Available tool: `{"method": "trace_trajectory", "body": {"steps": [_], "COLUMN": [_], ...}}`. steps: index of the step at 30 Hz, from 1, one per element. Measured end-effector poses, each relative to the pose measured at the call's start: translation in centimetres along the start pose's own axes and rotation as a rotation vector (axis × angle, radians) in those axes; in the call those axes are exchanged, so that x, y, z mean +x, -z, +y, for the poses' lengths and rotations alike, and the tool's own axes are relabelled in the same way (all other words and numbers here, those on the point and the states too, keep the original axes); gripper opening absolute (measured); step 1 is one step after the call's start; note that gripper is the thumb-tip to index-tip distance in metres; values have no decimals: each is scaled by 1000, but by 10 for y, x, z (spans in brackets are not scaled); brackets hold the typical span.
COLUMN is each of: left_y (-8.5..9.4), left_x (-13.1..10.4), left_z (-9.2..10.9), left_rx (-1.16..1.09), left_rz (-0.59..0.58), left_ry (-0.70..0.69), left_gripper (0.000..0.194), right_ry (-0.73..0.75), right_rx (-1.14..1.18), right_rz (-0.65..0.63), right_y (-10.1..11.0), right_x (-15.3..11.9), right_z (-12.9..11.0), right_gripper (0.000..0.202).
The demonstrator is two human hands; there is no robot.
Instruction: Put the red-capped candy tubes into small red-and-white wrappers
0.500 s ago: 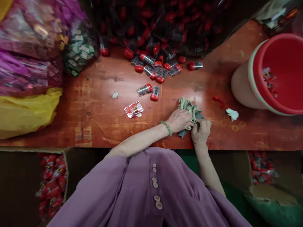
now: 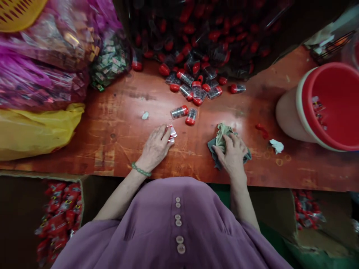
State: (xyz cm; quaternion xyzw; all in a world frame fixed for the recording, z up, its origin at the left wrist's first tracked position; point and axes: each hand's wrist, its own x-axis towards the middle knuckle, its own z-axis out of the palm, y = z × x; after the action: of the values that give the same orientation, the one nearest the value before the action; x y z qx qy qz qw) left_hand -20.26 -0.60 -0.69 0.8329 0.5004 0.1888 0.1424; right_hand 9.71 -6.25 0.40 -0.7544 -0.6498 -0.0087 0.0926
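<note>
My left hand (image 2: 155, 147), with a green bead bracelet on its wrist, lies over the left part of a small stack of red printed cards (image 2: 172, 133). Its fingers are stretched out flat across the cards, so only their right end shows. Farther right, my right hand (image 2: 233, 150) rests on a crumpled beige and grey-green cloth (image 2: 222, 129), thumb and fingers spread apart. Beyond my left hand are two clear capsules with red caps and dark contents, a lying one (image 2: 179, 111) and a tilted one (image 2: 191, 116).
Many red-capped capsules (image 2: 196, 89) spill from a dark box at the back. A red-rimmed bucket (image 2: 300, 101) stands right, near a white scrap (image 2: 276, 146) and a red strip (image 2: 261, 131). Bags, including a yellow one (image 2: 39, 129), fill the left. Boxes of red packets (image 2: 60, 215) sit below the table edge.
My left hand has left the cloth and moved left onto the cards. My right hand has loosened from its pinch and spread over the cloth, which lies flatter. The view has shifted slightly.
</note>
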Motion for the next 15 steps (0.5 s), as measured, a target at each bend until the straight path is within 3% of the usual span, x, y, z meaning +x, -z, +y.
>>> {"method": "trace_trajectory", "body": {"steps": [4, 8, 12, 15], "left_y": [-16, -20, -16, -11], "left_x": [-6, -7, -5, -3], "left_z": [-8, -14, -13, -11], "left_rx": [-20, -22, -14, 74], "left_rz": [54, 112, 210, 225], "left_ry": [-57, -142, -190, -189], "left_gripper": [33, 38, 27, 18], "right_ry": [-55, 10, 234, 427], "right_rx": [-23, 123, 390, 383], "right_rz": [-73, -16, 21, -37], "right_y": [-17, 3, 18, 13], "right_x": [2, 12, 45, 79], "right_z": [11, 6, -39, -83], "right_gripper": [50, 46, 31, 26]}}
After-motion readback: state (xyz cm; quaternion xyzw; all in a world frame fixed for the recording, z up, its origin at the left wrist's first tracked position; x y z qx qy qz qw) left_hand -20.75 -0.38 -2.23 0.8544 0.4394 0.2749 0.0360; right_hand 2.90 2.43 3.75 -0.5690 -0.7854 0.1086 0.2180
